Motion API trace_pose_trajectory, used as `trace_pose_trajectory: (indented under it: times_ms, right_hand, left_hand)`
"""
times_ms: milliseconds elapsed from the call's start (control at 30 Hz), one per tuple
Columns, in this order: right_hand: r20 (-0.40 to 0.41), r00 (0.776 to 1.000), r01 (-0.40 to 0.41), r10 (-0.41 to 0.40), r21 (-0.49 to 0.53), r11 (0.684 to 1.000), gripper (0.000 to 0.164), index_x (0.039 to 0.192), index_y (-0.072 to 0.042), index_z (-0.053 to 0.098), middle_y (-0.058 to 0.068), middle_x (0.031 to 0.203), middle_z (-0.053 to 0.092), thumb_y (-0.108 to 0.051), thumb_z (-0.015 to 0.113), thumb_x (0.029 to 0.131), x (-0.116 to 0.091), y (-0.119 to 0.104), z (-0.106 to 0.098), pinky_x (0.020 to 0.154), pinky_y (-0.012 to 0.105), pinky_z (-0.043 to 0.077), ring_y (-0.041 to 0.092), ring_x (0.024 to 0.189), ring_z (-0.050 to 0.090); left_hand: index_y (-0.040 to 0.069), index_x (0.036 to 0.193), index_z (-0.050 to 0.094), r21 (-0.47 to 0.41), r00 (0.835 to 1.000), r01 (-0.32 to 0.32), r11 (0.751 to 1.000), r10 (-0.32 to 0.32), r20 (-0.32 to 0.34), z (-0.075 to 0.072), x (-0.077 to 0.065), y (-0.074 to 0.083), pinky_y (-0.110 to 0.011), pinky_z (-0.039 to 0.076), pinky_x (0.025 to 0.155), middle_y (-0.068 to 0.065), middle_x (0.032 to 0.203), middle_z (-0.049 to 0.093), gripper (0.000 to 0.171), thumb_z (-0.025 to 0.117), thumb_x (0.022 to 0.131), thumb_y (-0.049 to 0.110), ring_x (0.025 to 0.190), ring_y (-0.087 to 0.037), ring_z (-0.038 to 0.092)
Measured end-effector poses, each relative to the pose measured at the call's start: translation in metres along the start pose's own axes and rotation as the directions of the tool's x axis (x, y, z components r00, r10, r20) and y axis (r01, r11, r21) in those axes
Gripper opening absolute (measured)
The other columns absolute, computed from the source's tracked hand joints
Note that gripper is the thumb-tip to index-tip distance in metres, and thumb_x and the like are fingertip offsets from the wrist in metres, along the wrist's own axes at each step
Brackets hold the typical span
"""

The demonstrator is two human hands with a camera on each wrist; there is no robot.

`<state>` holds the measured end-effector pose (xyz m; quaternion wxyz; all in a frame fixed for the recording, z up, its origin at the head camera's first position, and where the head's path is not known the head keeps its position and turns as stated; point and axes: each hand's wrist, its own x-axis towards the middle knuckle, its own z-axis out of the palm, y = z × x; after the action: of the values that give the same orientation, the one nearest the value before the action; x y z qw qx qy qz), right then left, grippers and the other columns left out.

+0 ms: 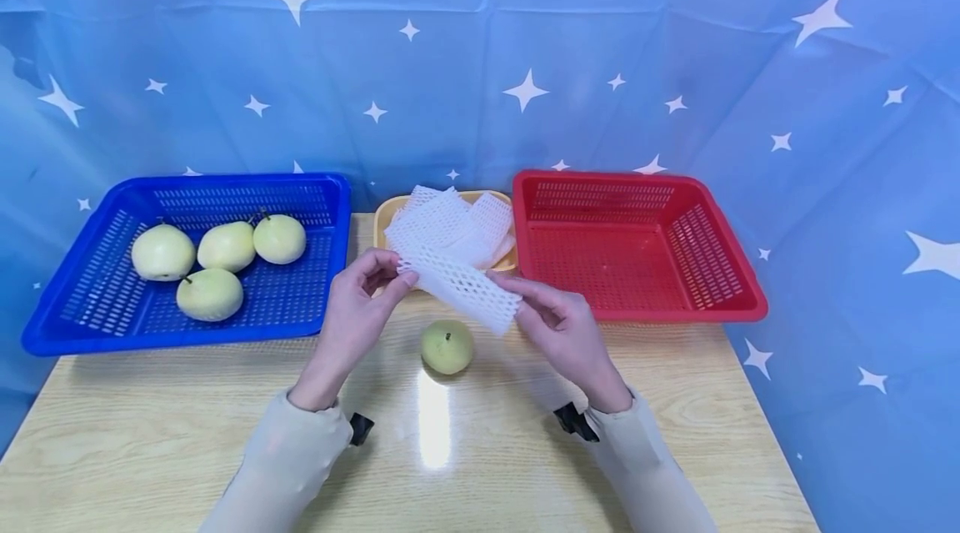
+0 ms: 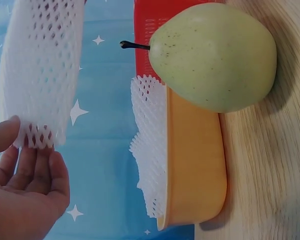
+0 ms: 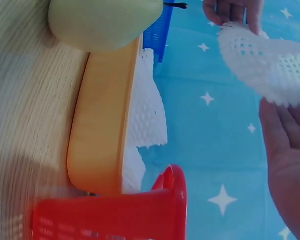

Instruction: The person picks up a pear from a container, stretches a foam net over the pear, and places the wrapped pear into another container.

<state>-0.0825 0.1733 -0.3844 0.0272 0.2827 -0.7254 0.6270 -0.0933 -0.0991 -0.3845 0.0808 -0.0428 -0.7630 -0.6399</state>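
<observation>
A white foam net sleeve (image 1: pixel 463 287) is stretched slantwise between my two hands, above the table. My left hand (image 1: pixel 356 312) pinches its left end between thumb and fingers, as the left wrist view also shows. The right hand (image 1: pixel 564 334) holds the other end, with fingers at the sleeve's edge. Below the sleeve, a pale green pear (image 1: pixel 447 348) stands on the table with its dark stem up. Behind the hands, more foam net sleeves (image 1: pixel 438 224) lie heaped in a small yellow tray (image 2: pixel 195 165).
At the left, a blue basket (image 1: pixel 333 266) holds several pears (image 1: pixel 210 294). A red basket (image 1: pixel 600 266) with nothing in it stands at the right, close beside the yellow tray. A blue curtain (image 1: pixel 480 57) with white stars hangs behind the wooden table (image 1: pixel 510 466).
</observation>
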Motion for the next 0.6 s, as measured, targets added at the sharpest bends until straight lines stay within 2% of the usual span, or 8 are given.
trace_pose_trajectory:
  times_ms: [133,233,300,367,467,600]
  right_hand:
    - [0.144,0.986,0.080,-0.082,0.015,0.997,0.040,0.135,0.002,0.065,0.017,0.146,0.059,0.010,0.059,0.096,-0.0048,0.0006,-0.0033,0.104,0.040,0.053,0.030,0.136,0.055]
    - [0.207,0.968,0.143,-0.144,0.020,0.990,0.036,0.134,0.000,0.066,0.016,0.146,0.059,-0.002,0.054,0.100,-0.0055,0.0021,-0.0066,0.111,0.041,0.047,0.031,0.139,0.053]
    - [0.235,0.959,0.151,-0.158,0.046,0.987,0.035,0.132,0.001,0.067,0.017,0.144,0.061,-0.002,0.050,0.102,-0.0048,0.0023,-0.0084,0.112,0.039,0.045,0.030,0.137,0.054]
    - [0.247,0.957,0.140,-0.151,0.064,0.988,0.031,0.128,0.003,0.068,0.018,0.139,0.064,0.001,0.050,0.103,-0.0037,0.0017,-0.0091,0.110,0.039,0.048,0.029,0.133,0.058]
    - [0.234,0.967,0.105,-0.104,0.009,0.994,0.031,0.122,0.001,0.072,0.015,0.128,0.070,0.012,0.059,0.096,-0.0022,0.0000,-0.0078,0.100,0.038,0.055,0.024,0.123,0.065]
    - [0.177,0.984,0.052,-0.034,-0.098,0.994,0.027,0.115,-0.006,0.076,0.006,0.116,0.075,0.007,0.072,0.092,0.0020,-0.0022,-0.0017,0.092,0.036,0.059,0.020,0.109,0.070]
  left_hand:
    - [-0.005,0.106,0.065,-0.024,0.999,-0.035,0.999,0.035,0.002,0.0015,0.0009,0.0010,-0.022,0.054,0.090,-0.015,0.103,0.065,0.013,0.071,0.095,-0.002,0.096,-0.020,0.063]
    - [-0.004,0.107,0.065,-0.022,0.997,-0.066,0.998,0.067,0.041,0.0013,0.0014,0.0010,-0.021,0.054,0.089,-0.014,0.104,0.066,0.012,0.069,0.096,-0.004,0.098,-0.021,0.063]
    - [-0.004,0.107,0.065,-0.017,0.992,-0.093,0.996,0.094,0.082,0.0010,0.0019,0.0004,-0.023,0.054,0.087,-0.014,0.105,0.066,0.011,0.069,0.096,-0.004,0.098,-0.022,0.063]
    - [-0.003,0.107,0.064,-0.019,0.985,-0.118,0.993,0.119,0.128,0.0009,0.0021,0.0000,-0.025,0.055,0.086,-0.014,0.105,0.067,0.011,0.068,0.097,-0.004,0.099,-0.022,0.064]
    - [-0.003,0.107,0.065,-0.021,0.973,-0.142,0.990,0.143,0.184,0.0021,0.0027,0.0002,-0.027,0.056,0.086,-0.014,0.105,0.068,0.012,0.069,0.096,-0.004,0.099,-0.022,0.065]
    - [-0.001,0.108,0.066,-0.020,0.960,-0.143,0.989,0.144,0.240,0.0054,0.0029,0.0005,-0.029,0.056,0.087,-0.012,0.105,0.070,0.013,0.069,0.096,-0.003,0.099,-0.021,0.066]
